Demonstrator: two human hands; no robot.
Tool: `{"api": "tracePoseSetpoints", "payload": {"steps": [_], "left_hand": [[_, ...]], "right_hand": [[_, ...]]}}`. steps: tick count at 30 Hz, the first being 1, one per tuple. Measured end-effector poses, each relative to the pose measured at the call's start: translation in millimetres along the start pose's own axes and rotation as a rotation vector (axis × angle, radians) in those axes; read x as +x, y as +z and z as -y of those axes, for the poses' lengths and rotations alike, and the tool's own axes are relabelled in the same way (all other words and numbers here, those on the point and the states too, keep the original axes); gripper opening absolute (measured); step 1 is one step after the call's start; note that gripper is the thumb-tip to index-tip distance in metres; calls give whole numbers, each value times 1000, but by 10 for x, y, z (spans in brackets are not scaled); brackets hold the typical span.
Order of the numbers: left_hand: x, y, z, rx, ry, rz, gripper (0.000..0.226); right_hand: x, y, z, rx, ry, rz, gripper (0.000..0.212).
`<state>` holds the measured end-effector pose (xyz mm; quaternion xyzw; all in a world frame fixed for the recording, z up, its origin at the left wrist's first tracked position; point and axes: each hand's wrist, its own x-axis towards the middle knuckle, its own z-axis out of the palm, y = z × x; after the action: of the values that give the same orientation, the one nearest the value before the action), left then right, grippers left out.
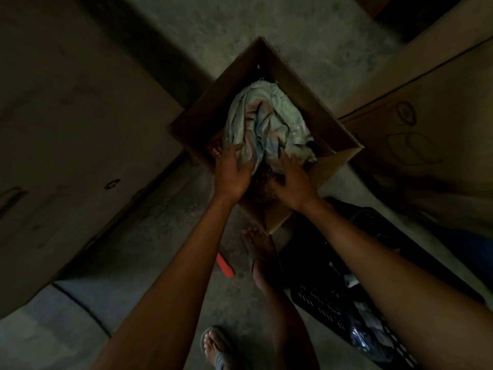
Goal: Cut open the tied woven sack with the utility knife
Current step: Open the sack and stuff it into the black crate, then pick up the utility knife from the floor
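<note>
Reaching down into an open brown corrugated cardboard box (338, 161), both bare hands press on a crumpled pale green woven sack (266, 124) bunched inside it. Left hand (232, 172) has its fingers spread and curled over the sack's lower folds; right hand (293, 182) lies flat and open against the fabric (neither clearly pinches it). An orange utility knife (225, 265) lies on the grey concrete floor (165, 236) near a sandalled foot (260, 252), beside a black perforated plastic crate (328, 303).
</note>
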<state>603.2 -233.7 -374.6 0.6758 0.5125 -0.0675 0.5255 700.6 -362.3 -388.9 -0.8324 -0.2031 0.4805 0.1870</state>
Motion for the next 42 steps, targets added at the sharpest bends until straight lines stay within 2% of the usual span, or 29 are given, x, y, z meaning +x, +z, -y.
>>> {"api": "tracePoseSetpoints", "payload": {"steps": [4, 7, 10, 13, 15, 21, 24, 27, 31, 37, 42], "left_hand": [[-667, -293, 188, 98, 138, -104, 49], [-1267, -592, 489, 137, 154, -141, 49], [-1930, -862, 964, 131, 70, -134, 49], [-2644, -1067, 1627, 117, -26, -150, 47], [-3120, -1123, 2108, 107, -104, -182, 47], [-3972, -815, 3551, 181, -307, -114, 56], [-3878, -447, 4289, 201, -323, -86, 63], [-3465, -58, 4945, 235, -325, -93, 72], [-2604, 411, 5583, 268, -301, -158, 82], [-1541, 961, 6076, 376, -221, -217, 77], [-1399, 1236, 6293, 443, -203, -278, 71]], "right_hand": [[-645, 160, 175, -82, -177, -70, 77], [-1227, 377, 297, -202, -173, -62, 75], [-1842, 761, 296, -336, -199, -40, 77], [-2381, 1335, 152, -441, -213, -34, 70], [-2668, 1764, 7, -519, -222, 38, 67], [-3077, 3114, -651, -616, -157, 112, 73], [-2877, 3758, -1046, -571, -141, 116, 71], [-2356, 4261, -1429, -628, -195, 92, 69], [-1425, 4644, -1775, -664, -204, -47, 69], [-362, 4942, -2066, -685, -224, -207, 75], [-168, 5072, -2219, -742, -247, -299, 73]]}}
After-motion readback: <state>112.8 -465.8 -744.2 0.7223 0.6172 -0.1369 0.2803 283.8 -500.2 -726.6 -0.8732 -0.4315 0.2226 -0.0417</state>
